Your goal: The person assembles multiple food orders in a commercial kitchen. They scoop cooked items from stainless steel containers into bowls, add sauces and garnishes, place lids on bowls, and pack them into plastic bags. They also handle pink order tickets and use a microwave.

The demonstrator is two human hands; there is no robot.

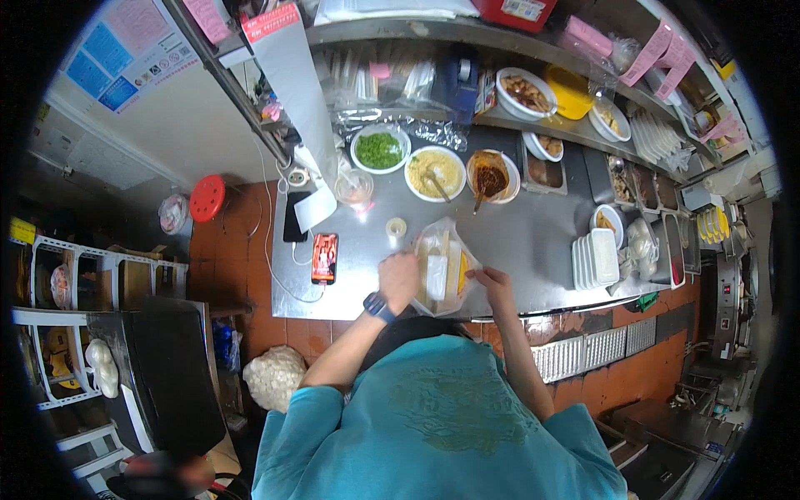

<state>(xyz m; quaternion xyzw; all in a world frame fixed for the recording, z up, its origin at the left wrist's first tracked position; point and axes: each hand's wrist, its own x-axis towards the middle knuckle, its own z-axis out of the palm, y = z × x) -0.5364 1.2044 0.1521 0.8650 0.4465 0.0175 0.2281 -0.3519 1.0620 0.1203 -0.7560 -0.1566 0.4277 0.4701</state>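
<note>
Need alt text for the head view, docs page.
Bare left hand and right hand at opposite sides of a translucent plastic bag with items inside, the right pinching its edge, at a steel counter. Beyond it stand a bowl of chopped greens and other bowls of food; a lit phone lies to the left.

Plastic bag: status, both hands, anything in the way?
Left hand at plastic bag, grip unclear. Right hand pinching bag's right edge. White packet showing inside. Small round item on counter beyond left hand, apart from bag.
</note>
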